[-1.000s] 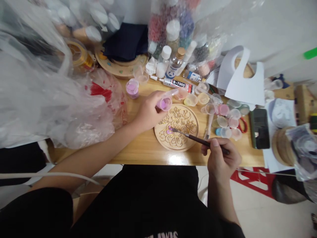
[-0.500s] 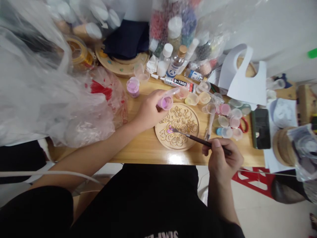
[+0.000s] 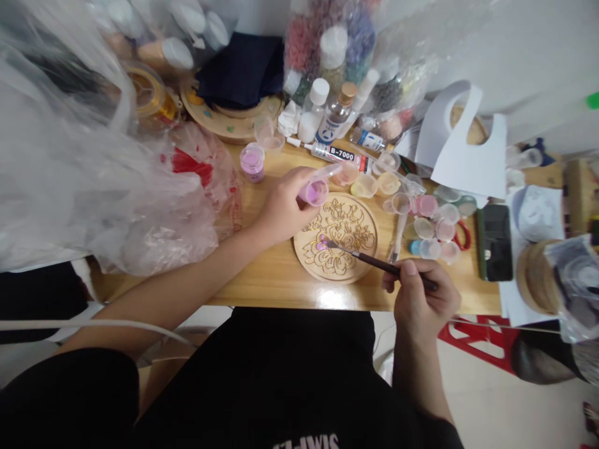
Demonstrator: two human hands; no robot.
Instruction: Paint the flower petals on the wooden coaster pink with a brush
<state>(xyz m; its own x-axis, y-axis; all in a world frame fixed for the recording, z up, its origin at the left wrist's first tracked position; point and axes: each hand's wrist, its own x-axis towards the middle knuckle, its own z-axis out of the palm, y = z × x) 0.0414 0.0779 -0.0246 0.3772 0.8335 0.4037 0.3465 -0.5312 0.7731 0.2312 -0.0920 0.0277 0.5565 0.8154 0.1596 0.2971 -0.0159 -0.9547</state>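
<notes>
A round wooden disc point(image 3: 337, 237) with gold flower outlines lies near the front edge of the wooden table point(image 3: 276, 280). My right hand point(image 3: 421, 296) pinches a thin dark paintbrush point(image 3: 374, 262) whose tip rests on a small purple patch at the disc's left middle. My left hand point(image 3: 283, 206) holds a small open pot of purple paint point(image 3: 315, 191) just above the disc's upper left rim. My forearm reaches in from the lower left.
Several small paint pots point(image 3: 423, 215) sit right of the disc, a B-7000 glue tube point(image 3: 341, 155) and bottles point(image 3: 327, 112) behind it. A pink pot point(image 3: 252, 162) stands farther left. Plastic bags point(image 3: 93, 162) crowd the left. A phone point(image 3: 493, 240) and white card point(image 3: 461, 146) lie right.
Almost nothing has moved. The brush tip stays on the purple patch, shifting only slightly; the view has drifted a little.
</notes>
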